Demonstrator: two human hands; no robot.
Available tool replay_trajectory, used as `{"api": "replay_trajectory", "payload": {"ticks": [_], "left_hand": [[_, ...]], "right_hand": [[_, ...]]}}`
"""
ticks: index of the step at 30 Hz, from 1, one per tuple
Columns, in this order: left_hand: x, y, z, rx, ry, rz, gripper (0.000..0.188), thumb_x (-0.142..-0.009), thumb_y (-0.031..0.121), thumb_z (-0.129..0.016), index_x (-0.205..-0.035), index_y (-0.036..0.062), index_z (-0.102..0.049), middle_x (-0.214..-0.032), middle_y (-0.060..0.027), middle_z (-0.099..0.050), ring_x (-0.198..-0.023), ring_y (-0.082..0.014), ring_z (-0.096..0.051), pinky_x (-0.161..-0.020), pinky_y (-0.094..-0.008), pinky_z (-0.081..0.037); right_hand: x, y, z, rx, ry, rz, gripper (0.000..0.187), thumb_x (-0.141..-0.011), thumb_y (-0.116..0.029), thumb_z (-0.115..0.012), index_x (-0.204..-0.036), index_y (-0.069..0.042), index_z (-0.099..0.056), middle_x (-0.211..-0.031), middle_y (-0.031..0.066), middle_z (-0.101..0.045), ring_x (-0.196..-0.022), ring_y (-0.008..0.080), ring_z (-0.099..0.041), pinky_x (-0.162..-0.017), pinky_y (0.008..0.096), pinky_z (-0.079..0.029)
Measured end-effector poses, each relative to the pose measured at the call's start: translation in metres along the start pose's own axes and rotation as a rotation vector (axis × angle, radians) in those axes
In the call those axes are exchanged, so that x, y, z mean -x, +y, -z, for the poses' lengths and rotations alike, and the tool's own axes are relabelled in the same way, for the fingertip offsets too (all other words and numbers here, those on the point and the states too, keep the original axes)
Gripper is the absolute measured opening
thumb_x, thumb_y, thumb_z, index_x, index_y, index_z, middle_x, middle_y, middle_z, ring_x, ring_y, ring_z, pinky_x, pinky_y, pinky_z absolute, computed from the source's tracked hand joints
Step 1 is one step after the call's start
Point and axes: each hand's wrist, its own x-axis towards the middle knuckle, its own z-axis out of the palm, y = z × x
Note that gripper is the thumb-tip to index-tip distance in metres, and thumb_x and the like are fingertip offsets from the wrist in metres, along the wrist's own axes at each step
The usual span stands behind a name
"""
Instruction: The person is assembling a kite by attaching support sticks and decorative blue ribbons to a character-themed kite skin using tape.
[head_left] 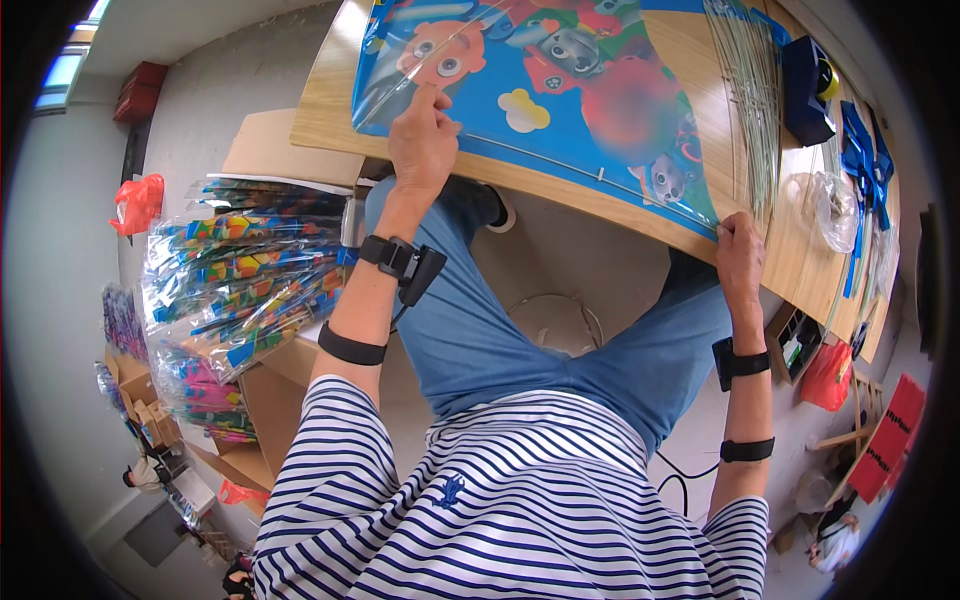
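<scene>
A blue plastic sheet [490, 110] printed with cartoon characters lies on the wooden table in front of me, glossy like a kite's sail. Along its near edge runs a thin pale rod [560, 166] with a small white fitting on it. My left hand [425, 140] is closed in a pinch at the sheet's near left part, where the film looks creased and shiny. At the near right corner, my right hand [740, 250] has its fingers closed on the sheet's edge by the rod's end. Whether either hand also grips the rod is hidden by the fingers.
A bundle of thin rods [745, 90] lies on the table's right, beside a dark blue box [808, 90], a clear plastic bag [828, 210] and blue straps [862, 150]. To my left, clear-bagged colourful packs [250, 270] are piled by a cardboard box [275, 400].
</scene>
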Motion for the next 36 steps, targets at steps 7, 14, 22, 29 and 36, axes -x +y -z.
{"api": "replay_trajectory", "payload": {"ticks": [7, 14, 22, 29, 36], "left_hand": [[0.002, 0.001, 0.001, -0.013, -0.004, -0.003, 0.024, -0.079, -0.002, -0.064, -0.099, 0.0094, -0.054, -0.071, -0.0094, -0.063, -0.07, -0.0305, -0.065, -0.065, -0.0428, -0.049], [0.006, -0.002, 0.001, -0.025, -0.002, 0.002, 0.021, -0.08, 0.0, -0.065, -0.096, 0.0087, -0.056, -0.072, -0.0103, -0.065, -0.072, -0.0321, -0.066, -0.065, -0.0433, -0.049], [0.011, -0.004, 0.001, -0.053, 0.031, -0.004, 0.026, -0.073, 0.001, -0.074, -0.093, 0.0053, -0.058, -0.069, -0.0084, -0.064, -0.066, -0.0245, -0.065, -0.064, -0.0354, -0.05], [0.014, -0.002, 0.0, -0.075, 0.038, -0.018, 0.028, -0.073, 0.003, -0.075, -0.095, 0.007, -0.057, -0.07, -0.0077, -0.064, -0.067, -0.0252, -0.065, -0.064, -0.0355, -0.05], [0.017, -0.004, -0.001, -0.106, 0.048, -0.015, 0.029, -0.074, 0.005, -0.076, -0.095, 0.0074, -0.057, -0.071, -0.0073, -0.064, -0.068, -0.0247, -0.065, -0.065, -0.0352, -0.05]], "right_hand": [[0.0, -0.001, 0.001, 0.002, -0.009, -0.005, 0.008, -0.085, -0.006, -0.061, -0.089, -0.002, -0.056, -0.088, 0.0188, -0.063, -0.086, 0.0405, -0.06, -0.075, 0.0477, -0.046], [0.0, 0.0, 0.001, 0.004, 0.002, 0.009, 0.008, -0.085, -0.006, -0.061, -0.089, -0.001, -0.056, -0.087, 0.0187, -0.063, -0.085, 0.0402, -0.06, -0.075, 0.0475, -0.046], [-0.001, -0.001, 0.0, 0.001, 0.002, 0.009, 0.009, -0.084, -0.005, -0.062, -0.088, -0.001, -0.055, -0.087, 0.0188, -0.063, -0.084, 0.0401, -0.06, -0.074, 0.047, -0.046], [0.0, 0.0, 0.002, -0.011, -0.009, -0.012, 0.009, -0.084, -0.008, -0.063, -0.087, -0.002, -0.056, -0.086, 0.0182, -0.063, -0.085, 0.0392, -0.061, -0.075, 0.0464, -0.046], [-0.003, -0.003, 0.002, -0.011, -0.031, -0.073, 0.011, -0.084, -0.012, -0.065, -0.087, -0.003, -0.059, -0.087, 0.0173, -0.064, -0.087, 0.038, -0.061, -0.076, 0.045, -0.046]]}}
